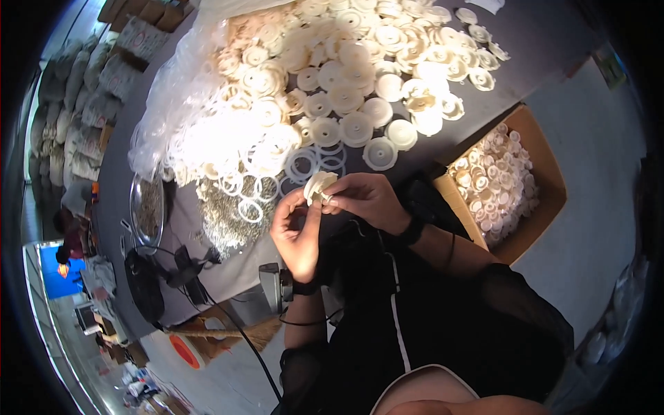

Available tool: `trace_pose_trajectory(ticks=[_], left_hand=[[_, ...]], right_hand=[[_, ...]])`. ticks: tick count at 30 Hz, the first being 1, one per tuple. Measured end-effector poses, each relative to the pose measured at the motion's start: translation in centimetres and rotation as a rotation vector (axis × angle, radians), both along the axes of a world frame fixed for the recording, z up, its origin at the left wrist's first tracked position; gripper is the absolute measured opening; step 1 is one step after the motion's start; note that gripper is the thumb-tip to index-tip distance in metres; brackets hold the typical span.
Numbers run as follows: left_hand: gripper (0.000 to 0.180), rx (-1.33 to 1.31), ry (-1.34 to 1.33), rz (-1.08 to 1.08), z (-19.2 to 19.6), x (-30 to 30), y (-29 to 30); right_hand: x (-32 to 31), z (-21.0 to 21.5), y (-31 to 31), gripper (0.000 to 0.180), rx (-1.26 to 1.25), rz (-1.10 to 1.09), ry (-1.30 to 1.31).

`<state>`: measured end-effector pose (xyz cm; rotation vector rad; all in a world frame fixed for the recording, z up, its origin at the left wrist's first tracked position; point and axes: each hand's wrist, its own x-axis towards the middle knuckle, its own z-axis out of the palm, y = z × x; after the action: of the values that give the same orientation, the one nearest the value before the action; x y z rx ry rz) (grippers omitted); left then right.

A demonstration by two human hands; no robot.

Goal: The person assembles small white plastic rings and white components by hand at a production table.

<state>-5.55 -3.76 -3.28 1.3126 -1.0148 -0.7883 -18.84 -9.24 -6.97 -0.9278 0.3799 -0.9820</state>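
Observation:
My left hand (299,243) is closed on a cream round plastic part (319,184), tilted up between thumb and fingers. Thumb and fingertips of my right hand (371,200) pinch at the part's lower right side; whether they also hold a small piece there is too fine to make out. Just beyond my hands lie translucent white rings (301,164). Left of them spreads a heap of small metal pieces (232,225). Cream plastic discs (356,129) with raised centres cover the far side of the table in a large pile.
A cardboard box (550,214) filled with small cream parts stands right of the table. A clear plastic bag (155,131) and an oval metal tray (147,214) of small pieces lie left. Black cables (238,328) hang by the near edge. Stacked sacks (76,104) line the far left.

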Motion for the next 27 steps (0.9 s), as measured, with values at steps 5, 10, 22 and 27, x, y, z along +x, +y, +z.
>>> trace_pose_trajectory(ticks=[5,10,22,27], left_hand=[[0.022,-0.019,-0.027,0.044,-0.1,0.4,1.1],[0.022,-0.033,-0.066,0.06,-0.3,0.7,1.2],[0.022,-0.052,-0.012,-0.025,1.5,-0.4,2.2],[0.021,-0.06,-0.008,-0.013,1.4,-0.9,2.4]], right_hand=[[0.1,1.3,0.8,0.016,0.013,0.005,0.065],[0.0,0.9,0.5,0.014,0.004,0.061,0.122],[-0.7,1.4,-0.1,0.037,-0.115,0.09,0.193],[-0.3,0.2,0.1,0.037,-0.031,0.126,0.082]])
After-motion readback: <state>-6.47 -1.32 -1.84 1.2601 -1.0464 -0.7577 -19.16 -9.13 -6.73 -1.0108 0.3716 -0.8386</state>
